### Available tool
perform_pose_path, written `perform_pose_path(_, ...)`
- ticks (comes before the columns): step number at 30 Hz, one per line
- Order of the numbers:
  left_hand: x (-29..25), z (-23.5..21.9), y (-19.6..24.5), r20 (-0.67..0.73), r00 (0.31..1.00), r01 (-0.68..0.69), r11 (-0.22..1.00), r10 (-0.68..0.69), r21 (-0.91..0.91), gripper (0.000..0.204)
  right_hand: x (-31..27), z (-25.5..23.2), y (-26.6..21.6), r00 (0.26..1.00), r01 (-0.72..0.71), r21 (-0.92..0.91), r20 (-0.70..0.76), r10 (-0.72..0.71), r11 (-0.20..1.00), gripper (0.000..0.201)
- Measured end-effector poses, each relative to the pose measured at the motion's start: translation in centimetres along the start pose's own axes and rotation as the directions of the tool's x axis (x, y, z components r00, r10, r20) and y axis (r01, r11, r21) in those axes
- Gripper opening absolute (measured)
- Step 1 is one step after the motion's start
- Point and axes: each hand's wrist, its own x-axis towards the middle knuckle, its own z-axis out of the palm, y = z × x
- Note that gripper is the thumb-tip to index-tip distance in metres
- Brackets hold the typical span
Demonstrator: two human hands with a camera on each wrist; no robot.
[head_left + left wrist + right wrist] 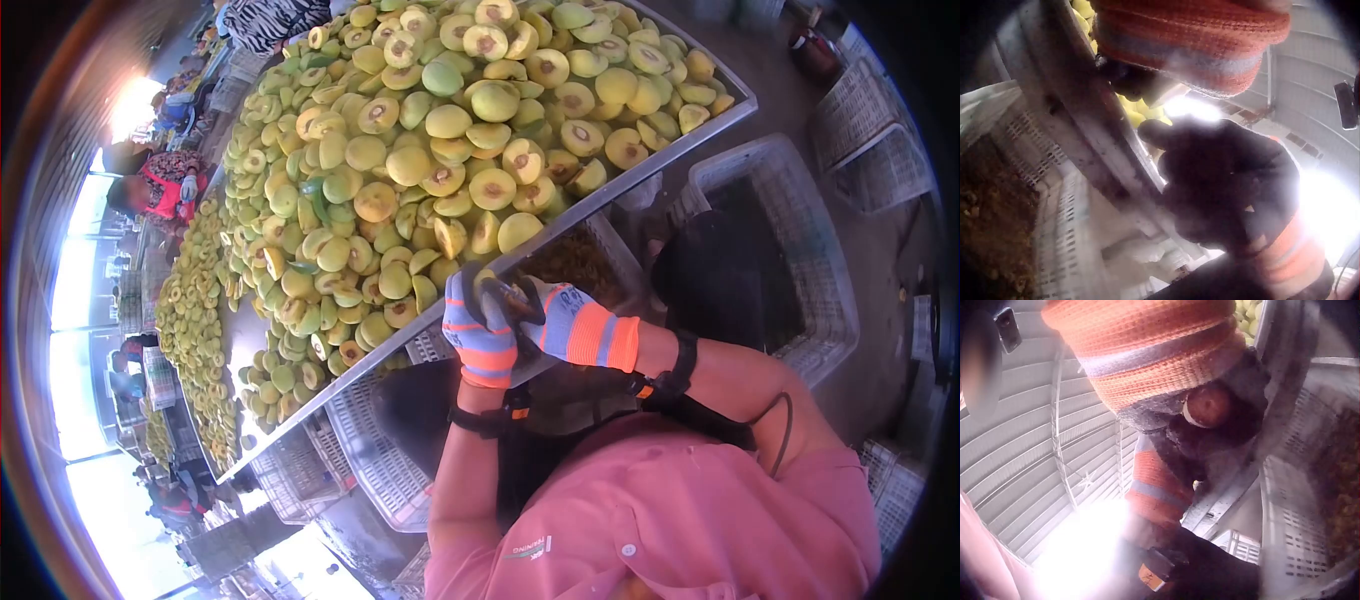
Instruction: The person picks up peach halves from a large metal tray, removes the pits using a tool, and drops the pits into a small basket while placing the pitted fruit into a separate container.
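Observation:
Both hands wear grey-and-orange knit gloves with dark palms and meet at the near rim of a metal-edged table heaped with halved yellow-green peaches (410,165). My left hand (478,330) curls its fingers around a peach half (484,277), mostly hidden by the glove. Close against it, my right hand (575,322) grips a tool; in the right wrist view its round brown handle end (1209,406) pokes out of the dark palm. The tool's working end is hidden between the hands. In the left wrist view the right hand (1222,181) faces the left cuff.
The table's metal rim (640,170) runs diagonally beyond the hands. Beneath it stands a crate of brown scraps (575,258). White plastic crates (375,440) stand at left, and a large pale crate (835,270) at right. Another person in red (170,185) is at the far left.

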Motion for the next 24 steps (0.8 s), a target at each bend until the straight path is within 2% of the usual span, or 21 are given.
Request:
perform_pose_path(4, -0.2, 0.3, 0.1, -0.006, 0.998, -0.061, 0.995, 0.062, 0.081, 0.024, -0.6, -0.8, -0.7, 0.999, 0.035, 0.021, -0.021, -0.035, 0.999, 0.039)
perform_pose_path(6, 0.0, 0.1, 0.6, 0.006, 0.995, -0.101, 0.989, 0.101, 0.109, 0.024, -0.8, -1.1, -1.1, 1.0, -0.014, -0.065, 0.019, 0.015, 0.998, 0.038)
perform_pose_path(7, -0.1, 0.2, 1.1, -0.003, 1.0, 0.028, 0.999, -0.028, -0.026, 0.023, -0.9, -1.3, -1.3, 0.999, -0.037, -0.107, 0.036, 0.041, 0.994, 0.037)
perform_pose_path(9, -0.3, 0.3, 2.1, 0.036, 0.959, 0.28, 0.916, -0.282, -0.287, 0.023, -1.0, -2.0, -1.8, 0.997, 0.008, -0.186, 0.078, 0.007, 0.983, 0.036)
perform_pose_path(12, -0.5, -0.5, -1.9, 0.075, 0.961, 0.275, 0.911, -0.265, -0.308, 0.024, -1.0, -1.7, -1.1, 0.988, 0.018, -0.246, 0.154, 0.021, 0.969, 0.035)
perform_pose_path(13, -0.5, -0.9, -2.4, 0.082, 0.989, 0.135, 0.986, -0.127, -0.095, 0.024, -0.9, -1.6, -1.1, 0.983, 0.015, -0.256, 0.183, 0.033, 0.967, 0.034)
perform_pose_path(14, -0.5, -1.3, -2.8, 0.118, 0.993, -0.025, 0.993, 0.011, 0.119, 0.024, -0.9, -1.6, -1.1, 0.986, -0.003, -0.234, 0.162, 0.042, 0.972, 0.035)
perform_pose_path(15, -0.4, -1.5, -2.6, 0.181, 0.974, -0.189, 0.929, 0.136, 0.317, 0.024, -1.1, -1.8, -1.4, 0.988, -0.02, -0.212, 0.143, 0.051, 0.977, 0.035)
perform_pose_path(16, -0.4, -1.3, -2.3, 0.116, 0.992, 0.037, 0.995, -0.048, 0.09, 0.024, -1.3, -1.8, -1.6, 0.99, -0.037, -0.192, 0.126, 0.061, 0.981, 0.036)
perform_pose_path(17, -0.5, -1.0, -1.9, 0.097, 0.966, 0.253, 0.955, -0.24, -0.154, 0.023, -1.3, -1.6, -1.5, 0.994, -0.018, -0.214, 0.104, 0.041, 0.977, 0.036)
perform_pose_path(18, -0.4, -0.7, -1.3, 0.125, 0.899, 0.434, 0.813, -0.42, -0.388, 0.023, -1.2, -1.2, -1.1, 0.996, 0.001, -0.238, 0.082, 0.019, 0.971, 0.036)
perform_pose_path(21, 0.1, -0.3, -0.5, 0.104, 0.979, 0.189, 0.975, -0.177, -0.116, 0.021, -1.0, -0.2, -0.7, 0.998, 0.022, -0.326, 0.059, -0.003, 0.945, 0.036)
perform_pose_path(24, -0.5, 1.3, 0.3, -0.091, 0.949, 0.26, 0.914, -0.301, -0.312, 0.019, -0.8, 0.0, -1.2, 0.994, -0.016, -0.322, 0.094, 0.049, 0.947, 0.037)
